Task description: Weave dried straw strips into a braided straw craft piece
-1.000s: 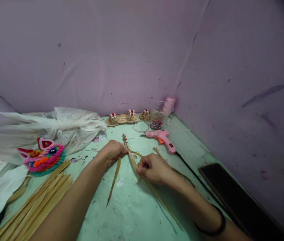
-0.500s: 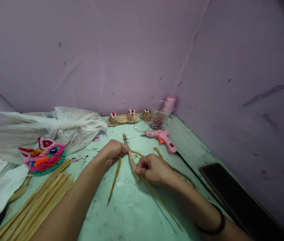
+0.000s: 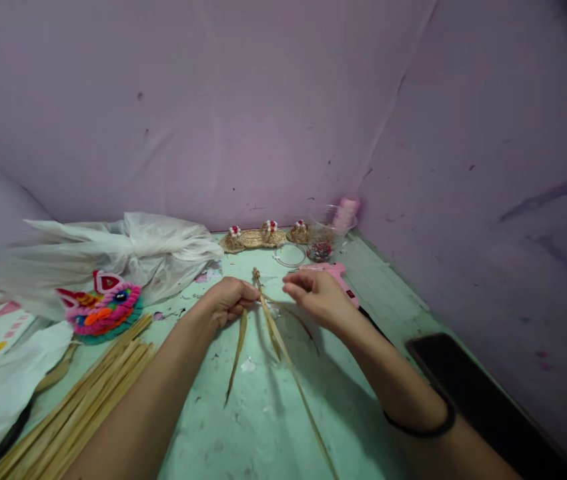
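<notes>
Near the middle of the table, my left hand (image 3: pixel 231 300) pinches a thin braid of dried plant strips (image 3: pixel 288 360) between thumb and fingers. The braid's knotted tip (image 3: pixel 256 273) sticks up beyond the fingertips. From the pinch, loose strips fan out toward me: one hangs below the left hand, one long one runs down to the right, and a thin dark-ended one curves right. My right hand (image 3: pixel 316 293) is raised to the right of the braid, fingers curved and a little apart, with nothing seen in them. It partly covers the pink glue gun (image 3: pixel 334 270).
Left lie a bundle of dry strips (image 3: pixel 83 407), a colourful fuzzy craft piece (image 3: pixel 108 310) and a white plastic bag (image 3: pixel 163 250). Woven pieces with beads (image 3: pixel 253 239), a wire ring (image 3: pixel 289 254), a bead cup (image 3: pixel 321 243) and a pink spool (image 3: pixel 346 213) stand behind. A phone (image 3: pixel 478 400) lies right.
My right hand has let go of the strip and moved up and right, over the glue gun. The strips have shifted and spread. My left hand keeps its pinch; the view has turned slightly left.
</notes>
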A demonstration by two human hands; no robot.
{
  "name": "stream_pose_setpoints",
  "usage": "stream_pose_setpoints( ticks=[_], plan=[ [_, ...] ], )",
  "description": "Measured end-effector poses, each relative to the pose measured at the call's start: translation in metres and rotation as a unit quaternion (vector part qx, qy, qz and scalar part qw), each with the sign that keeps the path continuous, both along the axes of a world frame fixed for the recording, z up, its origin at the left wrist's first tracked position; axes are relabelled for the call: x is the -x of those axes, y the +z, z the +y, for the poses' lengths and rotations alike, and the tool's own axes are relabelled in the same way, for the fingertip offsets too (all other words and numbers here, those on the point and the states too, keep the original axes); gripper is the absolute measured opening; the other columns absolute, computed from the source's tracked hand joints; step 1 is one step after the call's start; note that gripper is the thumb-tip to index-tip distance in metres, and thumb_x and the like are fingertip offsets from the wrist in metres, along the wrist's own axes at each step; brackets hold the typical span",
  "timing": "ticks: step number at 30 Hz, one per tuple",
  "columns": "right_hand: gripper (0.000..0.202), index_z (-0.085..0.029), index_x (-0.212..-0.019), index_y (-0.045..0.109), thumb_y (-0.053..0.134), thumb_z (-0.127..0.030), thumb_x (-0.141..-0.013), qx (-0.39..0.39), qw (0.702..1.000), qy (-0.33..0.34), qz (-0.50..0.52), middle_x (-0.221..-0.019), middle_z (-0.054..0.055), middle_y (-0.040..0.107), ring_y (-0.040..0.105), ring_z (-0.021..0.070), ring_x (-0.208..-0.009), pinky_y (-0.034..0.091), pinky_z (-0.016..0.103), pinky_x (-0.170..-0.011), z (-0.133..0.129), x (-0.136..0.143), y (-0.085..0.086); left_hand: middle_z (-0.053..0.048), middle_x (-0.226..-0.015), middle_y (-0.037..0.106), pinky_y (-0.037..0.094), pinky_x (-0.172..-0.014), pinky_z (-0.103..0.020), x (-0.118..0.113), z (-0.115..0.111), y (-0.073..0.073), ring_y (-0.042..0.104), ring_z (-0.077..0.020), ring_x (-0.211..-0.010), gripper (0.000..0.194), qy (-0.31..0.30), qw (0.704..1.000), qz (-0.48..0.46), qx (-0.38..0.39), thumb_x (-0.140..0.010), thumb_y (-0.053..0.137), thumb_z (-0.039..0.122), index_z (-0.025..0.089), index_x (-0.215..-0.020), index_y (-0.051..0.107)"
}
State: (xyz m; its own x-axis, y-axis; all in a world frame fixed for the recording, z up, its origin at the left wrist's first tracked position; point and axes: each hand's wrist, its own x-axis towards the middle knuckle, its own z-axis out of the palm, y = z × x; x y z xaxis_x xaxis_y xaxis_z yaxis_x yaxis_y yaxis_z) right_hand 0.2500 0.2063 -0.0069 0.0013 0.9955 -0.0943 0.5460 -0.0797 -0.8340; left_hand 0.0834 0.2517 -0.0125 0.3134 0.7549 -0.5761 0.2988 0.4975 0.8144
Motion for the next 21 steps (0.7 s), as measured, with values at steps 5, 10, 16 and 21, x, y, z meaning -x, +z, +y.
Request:
stream_pose_setpoints(
  ticks=[5,10,16,21],
  plan=[
    [0.017,-0.012,-0.079,0.061,0.047,-0.015,-0.072,0.091,0.993,-0.014,0.072,-0.068,0.005,0.062,0.053,0.0105,-0.054,0.036,0.018,-0.044,0.025,0.029,0.002,0.009,-0.039,0.025,0.004,-0.031,-0.017,0.005,0.003,0.002,0.010,-0.0007,-0.030,0.018,-0.017,0.999,-0.029,0.005,-0.053,0.053,0.020,0.017,-0.049,0.036],
    [0.014,-0.013,-0.052,0.050,0.047,-0.012,-0.066,0.134,0.988,0.015,0.076,-0.039,-0.005,0.036,0.029,0.0048,-0.034,0.022,0.017,-0.034,0.025,0.041,-0.010,0.008,-0.035,0.026,0.005,-0.031,-0.018,0.003,0.001,-0.004,0.013,-0.0018,-0.028,0.015,-0.015,0.999,-0.010,-0.027,-0.051,0.049,0.016,0.017,-0.043,0.035],
    [0.012,-0.013,-0.056,0.055,0.046,-0.015,-0.064,0.121,0.990,0.027,0.065,-0.041,-0.007,0.034,0.026,0.0046,-0.036,0.020,0.018,-0.035,0.025,0.033,-0.023,0.007,-0.028,0.028,0.010,-0.033,-0.020,-0.003,-0.005,-0.004,0.019,-0.0035,-0.029,0.012,0.004,0.994,0.050,-0.101,-0.047,0.048,0.011,0.015,-0.038,0.042],
    [0.010,-0.012,-0.059,0.062,0.052,-0.016,-0.060,0.105,0.994,0.039,0.019,-0.042,-0.005,0.041,0.034,0.0058,-0.039,0.026,0.018,-0.039,0.024,0.025,-0.025,0.006,-0.032,0.036,0.015,-0.037,-0.020,-0.006,-0.006,-0.003,0.025,-0.0039,-0.035,0.006,0.014,0.988,0.068,-0.139,-0.047,0.052,0.008,0.011,-0.042,0.052]
  ],
)
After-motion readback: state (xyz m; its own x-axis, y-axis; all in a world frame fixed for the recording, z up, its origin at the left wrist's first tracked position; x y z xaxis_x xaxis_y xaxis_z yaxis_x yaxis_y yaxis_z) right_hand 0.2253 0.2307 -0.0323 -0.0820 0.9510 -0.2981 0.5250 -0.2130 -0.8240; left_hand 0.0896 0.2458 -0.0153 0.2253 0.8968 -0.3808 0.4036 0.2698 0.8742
